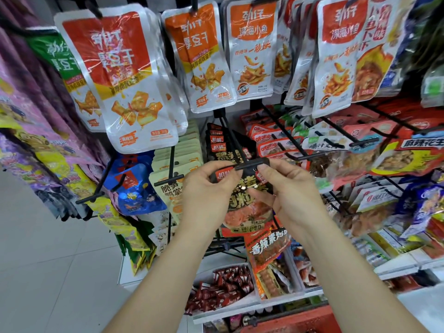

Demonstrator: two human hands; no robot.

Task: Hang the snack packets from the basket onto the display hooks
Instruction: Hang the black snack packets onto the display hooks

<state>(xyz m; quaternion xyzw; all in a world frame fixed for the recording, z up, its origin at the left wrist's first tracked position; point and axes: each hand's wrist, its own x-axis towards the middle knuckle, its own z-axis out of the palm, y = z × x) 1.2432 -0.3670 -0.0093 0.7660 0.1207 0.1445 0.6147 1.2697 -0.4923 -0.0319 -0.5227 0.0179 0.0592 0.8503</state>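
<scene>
A black snack packet (245,203) with gold lettering and an orange food picture hangs in the middle of the view, held by both hands. My left hand (206,195) pinches its top left corner. My right hand (288,195) grips its top right corner and right side. The packet's top edge sits at the crossbar tip of a black display hook (252,163). Further back on that hook hang several matching black packets (217,140). A red basket (295,320) shows at the bottom edge; its contents are hidden.
Orange-and-white packets (134,75) hang on upper hooks close above my hands. Neighbouring hooks (168,181) carry cream and blue packets on the left and red ones (271,145) on the right. Clear bins of small red packets (223,289) stand below. White floor tiles lie at left.
</scene>
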